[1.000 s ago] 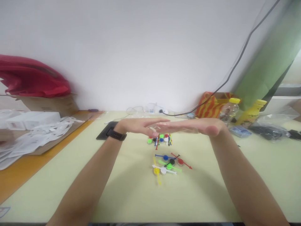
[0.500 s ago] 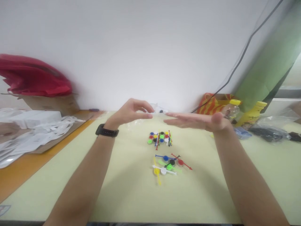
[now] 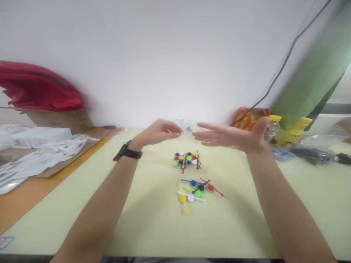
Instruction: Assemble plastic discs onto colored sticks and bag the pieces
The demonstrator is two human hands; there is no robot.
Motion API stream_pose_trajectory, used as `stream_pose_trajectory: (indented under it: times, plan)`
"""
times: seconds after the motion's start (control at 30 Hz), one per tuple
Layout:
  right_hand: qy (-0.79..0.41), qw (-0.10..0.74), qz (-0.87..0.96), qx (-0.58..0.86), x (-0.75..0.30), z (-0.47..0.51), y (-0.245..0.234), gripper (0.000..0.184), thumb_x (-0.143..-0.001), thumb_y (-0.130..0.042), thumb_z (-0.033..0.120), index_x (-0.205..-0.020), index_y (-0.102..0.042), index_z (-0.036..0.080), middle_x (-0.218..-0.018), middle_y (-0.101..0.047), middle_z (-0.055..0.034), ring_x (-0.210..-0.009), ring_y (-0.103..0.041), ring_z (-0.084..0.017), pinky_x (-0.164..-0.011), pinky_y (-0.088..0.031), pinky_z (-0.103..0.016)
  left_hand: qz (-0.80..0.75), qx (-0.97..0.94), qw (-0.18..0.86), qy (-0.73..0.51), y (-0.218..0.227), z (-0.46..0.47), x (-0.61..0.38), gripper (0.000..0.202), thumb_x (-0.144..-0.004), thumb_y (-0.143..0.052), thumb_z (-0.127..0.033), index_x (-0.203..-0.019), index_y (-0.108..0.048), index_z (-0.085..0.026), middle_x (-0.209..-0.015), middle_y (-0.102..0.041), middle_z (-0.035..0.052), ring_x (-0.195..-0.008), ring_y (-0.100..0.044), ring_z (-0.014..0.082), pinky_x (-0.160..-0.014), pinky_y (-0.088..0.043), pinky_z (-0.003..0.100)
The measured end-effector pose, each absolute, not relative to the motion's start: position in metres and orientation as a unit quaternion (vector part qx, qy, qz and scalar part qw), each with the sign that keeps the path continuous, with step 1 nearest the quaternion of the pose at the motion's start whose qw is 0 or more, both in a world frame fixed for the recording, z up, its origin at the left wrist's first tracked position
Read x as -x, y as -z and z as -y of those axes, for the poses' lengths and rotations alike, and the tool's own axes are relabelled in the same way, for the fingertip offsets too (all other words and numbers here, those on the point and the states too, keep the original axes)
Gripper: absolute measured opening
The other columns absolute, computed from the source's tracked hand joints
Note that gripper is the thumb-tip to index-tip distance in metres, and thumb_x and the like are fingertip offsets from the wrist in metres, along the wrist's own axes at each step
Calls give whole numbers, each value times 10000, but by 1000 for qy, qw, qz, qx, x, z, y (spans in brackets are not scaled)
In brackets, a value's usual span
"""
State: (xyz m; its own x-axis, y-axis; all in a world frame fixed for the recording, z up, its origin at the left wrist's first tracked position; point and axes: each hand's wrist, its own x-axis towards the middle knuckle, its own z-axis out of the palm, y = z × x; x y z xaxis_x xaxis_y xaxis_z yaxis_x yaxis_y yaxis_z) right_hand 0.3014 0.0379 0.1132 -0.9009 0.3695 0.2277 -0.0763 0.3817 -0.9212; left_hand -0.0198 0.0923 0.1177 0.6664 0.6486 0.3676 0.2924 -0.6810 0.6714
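My left hand, with a black watch on its wrist, hovers over the far part of the table, fingers loosely curved and nothing visible in them. Facing it, my right hand is stretched out flat with the thumb raised; it holds nothing. A gap separates the fingertips. Behind that gap sits a clear plastic item, too blurred to name. Below the hands lies a cluster of small coloured discs and arrows. Nearer to me are several spinners with arrow pointers, in blue, red, black, green, white and yellow.
On the left, white boxes and flat white pieces lie on cardboard, near a red bag. To the right stand a yellow bottle, a yellow-capped clear bottle and a dark item in clear plastic.
My hands have drifted slightly apart at the fingertips. The right hand's fingers have spread and its thumb has risen. The left hand has turned and shifted a little right. The coloured pieces stay put.
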Motion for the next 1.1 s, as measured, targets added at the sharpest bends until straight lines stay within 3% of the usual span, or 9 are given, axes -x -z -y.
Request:
stream_pose_trajectory:
  times: [0.17, 0.33, 0.43, 0.6, 0.73, 0.87, 1.1]
  plan:
    - [-571, 240, 778, 105, -304, -44, -108, 1318, -622, -47, 1064, -1646, -165, 243, -1695, -254, -126, -1571, -141, -362, -1236, -140, -556, -272, -893, 255, -254, -105, -95, 5, 297, -889, -716, -451, -1024, -803, -202, -1003, -799, 76, -913, -719, 191, -818, -561, 300]
    - [-587, 256, 765, 65, -308, -50, -102, 1240, -627, -116, 1067, -1608, -302, 333, -1691, -290, -55, -1578, -116, -354, -1240, -149, -563, -299, -885, 236, -267, -101, -96, 0, 294, -879, -724, -478, -952, -824, -211, -901, -801, 61, -792, -688, 168, -698, -513, 271]
    - [-593, 254, 762, 51, -309, -51, -102, 1232, -631, -150, 1066, -1612, -297, 335, -1699, -272, -46, -1583, -92, -350, -1246, -140, -562, -315, -880, 228, -272, -101, -96, 1, 293, -861, -738, -487, -892, -832, -211, -842, -798, 55, -722, -662, 157, -637, -480, 264]
    - [-597, 242, 762, 68, -311, -49, -107, 1156, -728, -138, 1010, -1646, -185, 309, -1725, -193, -44, -1594, -33, -325, -1256, -117, -553, -296, -885, 228, -279, -103, -96, 2, 297, -847, -745, -484, -866, -832, -201, -834, -799, 68, -764, -689, 183, -699, -512, 289]
    - [-597, 250, 758, 75, -312, -46, -110, 1191, -733, -139, 1010, -1658, -111, 259, -1721, -192, -92, -1590, -61, -343, -1247, -114, -577, -290, -891, 224, -268, -106, -95, 4, 291, -846, -747, -481, -862, -828, -202, -811, -794, 65, -759, -696, 180, -711, -520, 289]
    - [-603, 250, 756, 46, -313, -47, -109, 1224, -687, -176, 1041, -1644, -183, 278, -1711, -224, -90, -1587, -73, -347, -1247, -112, -570, -271, -888, 240, -283, -108, -93, 3, 276, -833, -773, -452, -942, -818, -202, -916, -806, 76, -832, -713, 179, -753, -533, 282]
    - [-608, 237, 757, 40, -312, -49, -107, 1201, -665, -213, 1053, -1622, -254, 328, -1708, -241, -61, -1591, -61, -336, -1253, -109, -551, -282, -889, 233, -275, -109, -91, 2, 291, -852, -752, -484, -875, -825, -202, -853, -801, 73, -777, -704, 183, -711, -525, 287]
